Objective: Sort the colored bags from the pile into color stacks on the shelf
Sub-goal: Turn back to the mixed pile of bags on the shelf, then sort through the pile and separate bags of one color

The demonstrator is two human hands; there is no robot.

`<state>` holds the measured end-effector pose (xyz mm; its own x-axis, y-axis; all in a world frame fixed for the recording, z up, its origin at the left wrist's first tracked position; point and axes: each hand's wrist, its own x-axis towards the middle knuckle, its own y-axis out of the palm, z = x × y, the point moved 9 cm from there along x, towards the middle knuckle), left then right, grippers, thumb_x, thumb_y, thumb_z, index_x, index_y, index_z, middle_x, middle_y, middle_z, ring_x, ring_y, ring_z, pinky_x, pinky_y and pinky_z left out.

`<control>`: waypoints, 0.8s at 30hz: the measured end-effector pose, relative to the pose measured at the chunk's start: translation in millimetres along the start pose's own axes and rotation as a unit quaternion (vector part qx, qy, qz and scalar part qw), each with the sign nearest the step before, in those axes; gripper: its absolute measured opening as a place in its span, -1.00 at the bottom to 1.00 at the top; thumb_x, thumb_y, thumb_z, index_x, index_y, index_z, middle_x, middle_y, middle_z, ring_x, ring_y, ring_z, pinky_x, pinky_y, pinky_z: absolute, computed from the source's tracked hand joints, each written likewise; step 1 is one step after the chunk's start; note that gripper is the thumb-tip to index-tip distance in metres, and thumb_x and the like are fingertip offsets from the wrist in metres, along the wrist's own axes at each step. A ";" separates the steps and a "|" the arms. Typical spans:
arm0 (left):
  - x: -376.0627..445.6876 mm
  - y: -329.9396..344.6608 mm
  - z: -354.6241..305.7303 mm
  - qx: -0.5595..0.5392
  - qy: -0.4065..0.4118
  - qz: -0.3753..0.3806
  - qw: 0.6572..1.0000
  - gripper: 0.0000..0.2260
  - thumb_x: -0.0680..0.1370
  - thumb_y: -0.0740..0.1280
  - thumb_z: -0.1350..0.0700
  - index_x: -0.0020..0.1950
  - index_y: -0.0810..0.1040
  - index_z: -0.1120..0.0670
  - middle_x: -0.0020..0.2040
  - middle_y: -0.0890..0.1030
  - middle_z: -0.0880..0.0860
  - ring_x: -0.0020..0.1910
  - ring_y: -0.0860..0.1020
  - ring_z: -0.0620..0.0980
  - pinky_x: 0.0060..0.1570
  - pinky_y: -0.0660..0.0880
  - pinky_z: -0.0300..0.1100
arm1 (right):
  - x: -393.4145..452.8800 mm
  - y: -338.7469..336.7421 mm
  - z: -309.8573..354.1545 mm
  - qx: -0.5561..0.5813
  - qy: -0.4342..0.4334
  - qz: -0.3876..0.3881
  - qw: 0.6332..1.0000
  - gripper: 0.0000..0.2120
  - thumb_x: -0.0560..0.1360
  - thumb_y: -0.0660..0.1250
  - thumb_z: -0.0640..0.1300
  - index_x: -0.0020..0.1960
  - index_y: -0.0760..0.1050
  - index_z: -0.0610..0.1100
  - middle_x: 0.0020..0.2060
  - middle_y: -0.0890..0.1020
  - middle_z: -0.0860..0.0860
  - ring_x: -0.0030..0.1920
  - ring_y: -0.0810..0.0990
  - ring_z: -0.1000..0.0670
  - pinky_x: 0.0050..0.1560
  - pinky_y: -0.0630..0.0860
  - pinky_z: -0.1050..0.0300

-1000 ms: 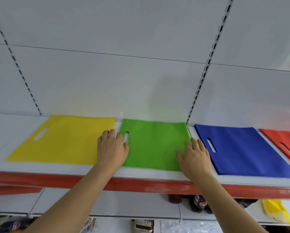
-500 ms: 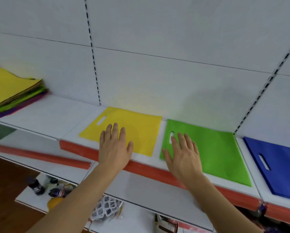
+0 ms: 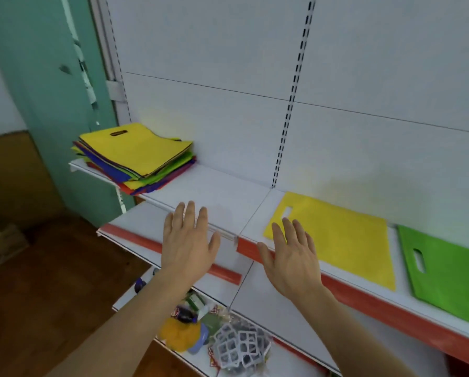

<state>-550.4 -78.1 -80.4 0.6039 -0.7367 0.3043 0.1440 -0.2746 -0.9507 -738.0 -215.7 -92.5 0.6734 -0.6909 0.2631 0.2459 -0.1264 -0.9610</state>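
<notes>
The white shelf [image 3: 228,194] with a red front edge carries a mixed pile of colored bags [image 3: 135,156] at its left end. Further right, a yellow bag [image 3: 342,238] and a green bag [image 3: 451,273] lie flat, just beside each other.

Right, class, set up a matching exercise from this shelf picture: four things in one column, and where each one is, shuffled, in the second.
Things
1. mixed pile of bags
2. single yellow bag
3. green bag
4. left hand

Places
A. flat on the shelf, at the picture's right edge
B. open, held in front of the bare stretch of shelf
C. stacked at the shelf's far left end, by the teal wall
D. flat on the shelf, just beyond the right hand

Pairs: 1-C, 2-D, 3-A, 4-B
</notes>
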 end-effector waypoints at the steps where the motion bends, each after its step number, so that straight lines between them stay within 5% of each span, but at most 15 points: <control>1: 1.9 -1.2 19.4 0.002 -0.009 -0.001 1.000 -0.33 0.68 -0.01 -0.28 0.71 0.13 0.06 0.70 0.12 0.18 0.69 0.01 0.21 0.63 0.02 0.21 | 8.4 1.3 18.6 0.004 -0.008 -0.003 1.000 -0.29 0.69 -0.05 0.32 0.65 0.25 -0.10 0.66 0.21 -0.14 0.68 0.06 -0.21 0.63 0.10 -0.22; 14: 89.0 6.6 226.3 0.022 -0.098 0.002 0.995 -0.37 0.70 0.01 -0.28 0.69 0.16 0.02 0.68 0.19 0.14 0.67 0.10 0.18 0.64 0.07 0.16 | 167.4 50.5 226.3 0.053 -0.106 0.000 0.993 -0.29 0.69 -0.09 0.32 0.68 0.19 -0.10 0.68 0.16 -0.14 0.68 0.03 -0.19 0.65 0.05 -0.17; 24: 184.2 16.5 313.1 0.020 -0.104 -0.016 0.994 -0.38 0.70 0.00 -0.30 0.68 0.20 0.01 0.66 0.24 0.09 0.67 0.13 0.13 0.63 0.12 0.12 | 273.8 74.3 316.7 0.058 -0.124 -0.005 0.991 -0.28 0.69 -0.02 0.34 0.67 0.23 -0.09 0.68 0.18 -0.13 0.68 0.06 -0.18 0.65 0.08 -0.17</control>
<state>-191.4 -24.8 -58.7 0.7466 -0.5839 0.3187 0.1932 -0.2682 -0.9438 -314.6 -188.9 -65.0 0.8174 -0.4923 0.2991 0.3217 -0.0406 -0.9460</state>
